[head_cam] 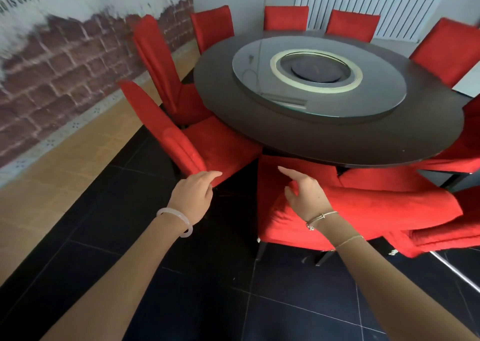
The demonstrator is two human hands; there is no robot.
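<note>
1. Chair (pixel 220 143) in a red cover stands just ahead of the left hand (pixel 193 193), with its back rising up and away to that hand's left.
2. The left hand is loosely curled with the forefinger stretched forward and holds nothing. The fingertip lies at the chair's near corner; contact cannot be confirmed.
3. The right hand (pixel 307 196) is open, its fingers straight and slightly spread, over the red cover of a second chair (pixel 280 226) directly beneath it. Contact cannot be confirmed.
4. A strip of black tiled floor (pixel 207 275) shows between the two hands.
5. The round dark surface (pixel 337 138) lies beyond both hands and carries a glass turntable (pixel 259 80).
6. A white bangle (pixel 176 218) sits behind the left hand and a thin bracelet (pixel 320 217) behind the right.
7. A brick-pattern wall (pixel 65 75) runs far to the left of the left hand, and a white radiator (pixel 363 10) stands well beyond the right.
</note>
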